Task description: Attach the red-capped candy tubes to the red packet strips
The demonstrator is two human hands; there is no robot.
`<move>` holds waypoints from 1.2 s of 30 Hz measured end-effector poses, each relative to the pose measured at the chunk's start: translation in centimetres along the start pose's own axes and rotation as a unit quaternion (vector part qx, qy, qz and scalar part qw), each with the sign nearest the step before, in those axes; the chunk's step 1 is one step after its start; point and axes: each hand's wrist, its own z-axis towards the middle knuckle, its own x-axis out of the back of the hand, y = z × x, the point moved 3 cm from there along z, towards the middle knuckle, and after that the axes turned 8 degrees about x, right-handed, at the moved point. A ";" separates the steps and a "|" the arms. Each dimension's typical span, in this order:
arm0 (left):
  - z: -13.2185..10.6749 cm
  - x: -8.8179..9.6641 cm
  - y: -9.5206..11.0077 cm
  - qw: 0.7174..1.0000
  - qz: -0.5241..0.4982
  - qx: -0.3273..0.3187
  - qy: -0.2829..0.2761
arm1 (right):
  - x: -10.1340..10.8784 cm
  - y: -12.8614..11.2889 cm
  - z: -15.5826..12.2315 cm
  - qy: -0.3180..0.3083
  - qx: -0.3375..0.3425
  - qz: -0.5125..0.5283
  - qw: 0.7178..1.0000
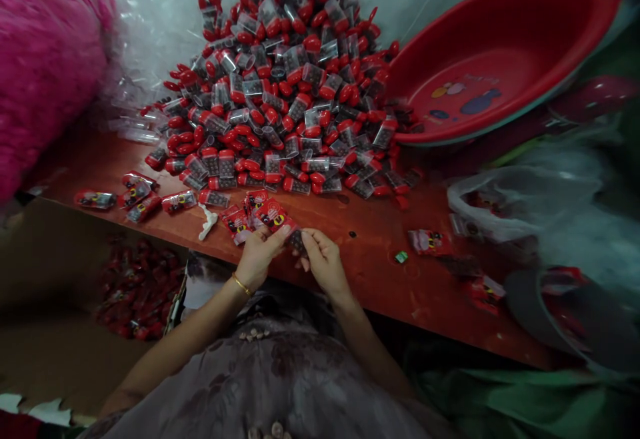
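Above the table's front edge, my left hand [257, 258] is closed with its thumb on a red printed packet [274, 215]. A gold bangle [242, 284] circles that wrist. My right hand [323, 260] pinches a small clear tube with dark contents [297, 242] at the packet's near end. Whether the tube is partly inside the packet I cannot tell. More red printed packets [235, 220] lie just beyond my left fingers. Behind them rises a large pile of clear tubes with red caps and dark contents [280, 99].
Several filled packets [143, 207] and a crumpled white scrap [207, 222] lie left on the red-brown table [375, 252]. A red basin [500, 46] leans at back right. Packets [429, 242] and a grey container [530, 312] stand right. Below left, a carton [45, 279] holds red packets.
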 end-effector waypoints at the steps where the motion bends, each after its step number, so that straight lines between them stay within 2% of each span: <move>1: 0.0 -0.1 -0.3 1.000 -0.002 -0.003 -0.006 | -0.1 -0.1 0.0 0.028 0.024 -0.034 0.999; 4: -0.1 -0.3 -0.8 0.999 -0.002 -0.031 -0.025 | -0.4 -0.7 -0.3 0.135 0.127 -0.159 0.970; 6: 0.1 -0.2 -0.7 0.999 -0.005 -0.042 -0.029 | -0.8 -0.8 -0.2 0.133 0.160 -0.193 0.959; 10: 0.7 0.4 0.0 0.999 -0.023 -0.023 -0.023 | -0.8 -0.9 0.5 0.038 0.148 -0.191 0.970; 14: 1.1 0.3 0.6 0.999 -0.031 0.020 -0.010 | -0.9 -0.9 0.6 -0.001 0.165 -0.209 0.964; 18: 0.8 -0.2 0.7 0.999 -0.051 0.004 -0.014 | -1.6 -0.6 0.0 0.025 0.167 -0.179 0.969; 21: 0.3 -0.5 0.6 0.998 -0.014 0.011 -0.056 | -1.8 -0.4 -0.2 0.055 0.125 -0.124 0.983; 23: 0.1 -0.6 0.8 0.996 0.016 0.026 -0.079 | -1.9 -0.4 -0.2 0.047 0.096 -0.080 0.991; 25: 0.0 -0.7 1.3 0.997 0.024 0.016 -0.074 | -1.9 -0.5 -0.1 0.041 0.091 -0.063 0.993; 28: -0.1 -0.8 2.0 0.999 -0.006 -0.017 -0.037 | -2.0 -0.9 -0.1 0.058 0.133 -0.093 0.985; 31: 0.1 -1.0 2.1 1.000 0.001 -0.008 -0.021 | -2.3 -0.9 -0.4 0.063 0.159 -0.121 0.978; 33: 0.2 -1.1 1.9 0.999 0.029 0.000 -0.021 | -2.4 -0.6 -0.6 0.061 0.146 -0.115 0.981; 36: 0.3 -1.3 1.7 0.996 0.069 0.003 -0.053 | -2.4 0.0 -0.5 0.068 0.097 -0.056 0.991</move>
